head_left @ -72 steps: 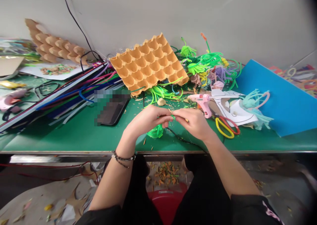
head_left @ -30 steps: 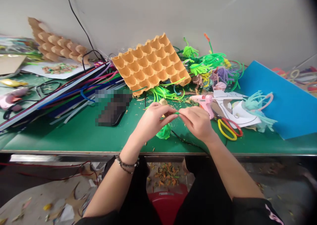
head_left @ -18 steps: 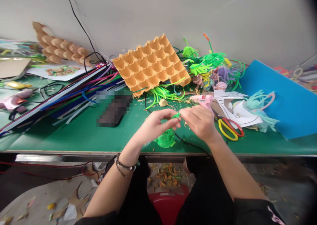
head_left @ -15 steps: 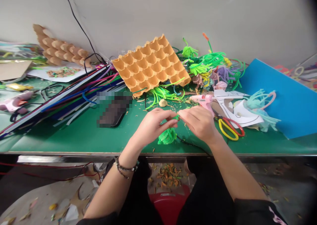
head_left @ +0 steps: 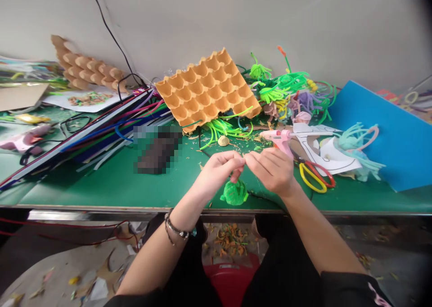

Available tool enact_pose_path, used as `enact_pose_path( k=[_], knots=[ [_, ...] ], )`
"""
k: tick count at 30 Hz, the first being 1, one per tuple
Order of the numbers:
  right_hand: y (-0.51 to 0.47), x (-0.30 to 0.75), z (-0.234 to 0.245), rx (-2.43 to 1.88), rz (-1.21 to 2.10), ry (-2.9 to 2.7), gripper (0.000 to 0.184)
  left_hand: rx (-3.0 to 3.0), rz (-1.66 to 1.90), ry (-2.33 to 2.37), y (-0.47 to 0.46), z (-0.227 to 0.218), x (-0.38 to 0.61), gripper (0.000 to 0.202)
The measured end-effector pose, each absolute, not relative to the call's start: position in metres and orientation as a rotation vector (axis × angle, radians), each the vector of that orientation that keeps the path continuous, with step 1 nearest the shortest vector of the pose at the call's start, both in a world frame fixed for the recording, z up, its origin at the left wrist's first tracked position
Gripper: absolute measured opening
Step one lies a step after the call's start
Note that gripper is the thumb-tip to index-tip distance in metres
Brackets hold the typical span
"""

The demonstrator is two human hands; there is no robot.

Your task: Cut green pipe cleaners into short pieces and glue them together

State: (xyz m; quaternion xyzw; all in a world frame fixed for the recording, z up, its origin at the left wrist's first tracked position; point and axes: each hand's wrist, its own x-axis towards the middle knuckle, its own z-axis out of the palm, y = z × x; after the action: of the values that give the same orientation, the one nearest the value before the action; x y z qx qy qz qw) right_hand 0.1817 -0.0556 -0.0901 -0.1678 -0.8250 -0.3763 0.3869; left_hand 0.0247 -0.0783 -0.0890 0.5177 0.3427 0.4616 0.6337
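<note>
My left hand is closed in a pinch above the table, its fingertips meeting those of my right hand. That hand is pinched as well, palm down. Whatever sits between the fingertips is too small and covered to make out. Just below them is a bright green fuzzy ball, close to the table's front edge; whether it hangs from the fingers or rests on the table I cannot tell. To the right of my hands lie a pink glue gun and scissors with yellow and red handles.
A cardboard egg tray leans over green pipe cleaners. Left of my hands lies a dark, pixelated flat object, beside long bundled pipe cleaners. A blue board, paper cutouts and a teal tassel are on the right.
The bit of green that showed between my fingertips is now covered. My left fingers have closed in further, and the green ball appears slightly lower and to the right.
</note>
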Motion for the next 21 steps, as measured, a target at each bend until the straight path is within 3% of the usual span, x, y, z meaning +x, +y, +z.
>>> enact_pose_path(
  k=[5,14,21],
  knots=[
    [-0.0536,0.1814,-0.0919,-0.436,-0.940,-2.097,0.006,1.067,1.172,0.823,-0.0812,-0.0906,0.0327,0.022],
    [-0.0574,0.1809,-0.0932,-0.393,-1.032,-2.094,0.010,0.776,0.979,0.781,-0.0778,-0.0814,0.0351,0.015],
    [-0.0534,0.1815,-0.0943,-0.477,-0.727,-2.132,0.010,1.234,1.044,0.822,-0.0763,-0.0908,0.0292,0.023]
  ],
)
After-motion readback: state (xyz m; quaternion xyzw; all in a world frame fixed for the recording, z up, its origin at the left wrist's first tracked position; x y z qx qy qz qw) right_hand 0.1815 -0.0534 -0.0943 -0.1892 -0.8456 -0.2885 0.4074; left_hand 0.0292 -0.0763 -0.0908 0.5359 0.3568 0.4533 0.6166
